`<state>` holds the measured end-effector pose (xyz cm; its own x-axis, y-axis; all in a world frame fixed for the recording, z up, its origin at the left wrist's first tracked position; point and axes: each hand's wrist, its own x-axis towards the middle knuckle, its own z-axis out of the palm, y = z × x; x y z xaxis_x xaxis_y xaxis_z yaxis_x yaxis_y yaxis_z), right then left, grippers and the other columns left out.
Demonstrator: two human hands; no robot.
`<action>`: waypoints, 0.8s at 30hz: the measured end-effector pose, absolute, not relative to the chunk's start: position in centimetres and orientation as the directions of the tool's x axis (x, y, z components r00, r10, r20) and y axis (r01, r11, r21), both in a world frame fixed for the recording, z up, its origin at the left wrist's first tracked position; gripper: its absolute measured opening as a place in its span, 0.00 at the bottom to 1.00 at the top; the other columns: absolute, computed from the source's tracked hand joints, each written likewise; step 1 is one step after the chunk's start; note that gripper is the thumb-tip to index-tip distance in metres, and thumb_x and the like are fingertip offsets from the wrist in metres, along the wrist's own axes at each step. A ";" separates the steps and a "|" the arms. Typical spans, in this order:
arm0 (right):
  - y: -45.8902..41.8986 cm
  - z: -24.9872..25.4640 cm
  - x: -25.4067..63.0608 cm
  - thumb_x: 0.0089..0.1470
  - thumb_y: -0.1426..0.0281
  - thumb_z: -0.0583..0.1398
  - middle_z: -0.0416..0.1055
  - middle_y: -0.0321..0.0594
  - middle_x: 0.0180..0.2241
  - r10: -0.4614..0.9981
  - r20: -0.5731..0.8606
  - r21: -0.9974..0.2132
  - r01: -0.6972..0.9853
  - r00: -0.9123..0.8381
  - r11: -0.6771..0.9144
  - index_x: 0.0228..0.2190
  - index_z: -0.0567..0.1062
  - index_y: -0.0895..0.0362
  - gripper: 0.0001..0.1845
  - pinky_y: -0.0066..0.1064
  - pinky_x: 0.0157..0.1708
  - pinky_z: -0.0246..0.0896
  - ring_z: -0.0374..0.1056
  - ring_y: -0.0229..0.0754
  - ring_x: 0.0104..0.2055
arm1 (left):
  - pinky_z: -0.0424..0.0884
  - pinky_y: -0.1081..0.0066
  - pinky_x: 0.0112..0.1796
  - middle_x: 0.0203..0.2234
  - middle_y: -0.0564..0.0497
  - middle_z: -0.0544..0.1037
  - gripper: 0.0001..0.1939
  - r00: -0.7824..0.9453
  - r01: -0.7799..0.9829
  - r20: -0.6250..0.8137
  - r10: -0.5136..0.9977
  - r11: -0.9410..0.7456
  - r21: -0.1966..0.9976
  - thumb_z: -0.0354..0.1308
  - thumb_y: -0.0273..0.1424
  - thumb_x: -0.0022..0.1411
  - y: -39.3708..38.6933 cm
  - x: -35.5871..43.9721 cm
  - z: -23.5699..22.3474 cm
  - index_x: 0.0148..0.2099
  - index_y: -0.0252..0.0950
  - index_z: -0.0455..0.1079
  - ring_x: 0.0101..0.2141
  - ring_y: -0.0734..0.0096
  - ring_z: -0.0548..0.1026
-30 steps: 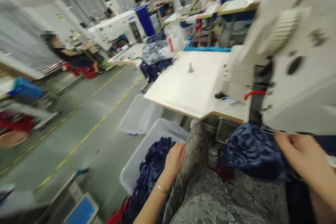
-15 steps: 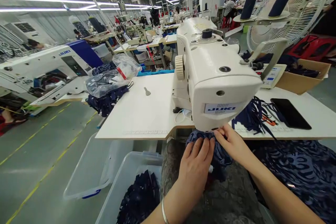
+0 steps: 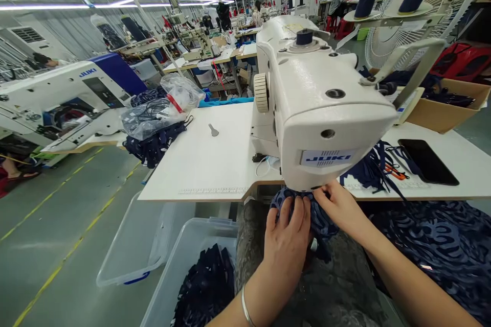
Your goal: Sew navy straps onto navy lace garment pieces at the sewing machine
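Note:
A white sewing machine [image 3: 326, 112] stands in front of me, its head overhanging the table's near edge. Beneath that head is a bunched piece of navy patterned fabric [image 3: 324, 222]. My left hand [image 3: 287, 230] presses on the fabric from the left, fingers bent and close together over it. On the other side my right hand [image 3: 341, 207] pinches the fabric's edge close under the machine head. The machine hides the needle area and some of the right fingertips.
A phone [image 3: 428, 162] lies right on the white table [image 3: 215, 163], beside navy straps [image 3: 366, 168] and orange-handled snips [image 3: 396, 171]. Left are a small metal piece [image 3: 213, 131] and a plastic bag [image 3: 153, 115]. Below stands a clear bin [image 3: 164, 276]. Patterned fabric [image 3: 441, 245] lies lower right.
My view has shifted slightly, so the machine appears a little larger. Both hands stay on the fabric under the machine head, with barely any movement.

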<state>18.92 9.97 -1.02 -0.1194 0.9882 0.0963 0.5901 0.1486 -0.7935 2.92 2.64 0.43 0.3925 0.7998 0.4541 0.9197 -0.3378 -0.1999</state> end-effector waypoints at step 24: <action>10.0 -0.9 19.0 0.61 0.61 0.51 0.71 0.35 0.26 0.986 0.091 -0.755 0.637 -0.138 0.158 0.31 0.61 0.51 0.09 0.30 0.26 0.56 0.70 0.46 0.29 | 0.64 0.63 0.49 0.52 0.50 0.75 0.19 0.412 0.911 0.453 0.791 -0.361 -0.198 0.49 0.28 0.68 3.0 2.6 0.1 0.60 0.37 0.66 0.53 0.64 0.69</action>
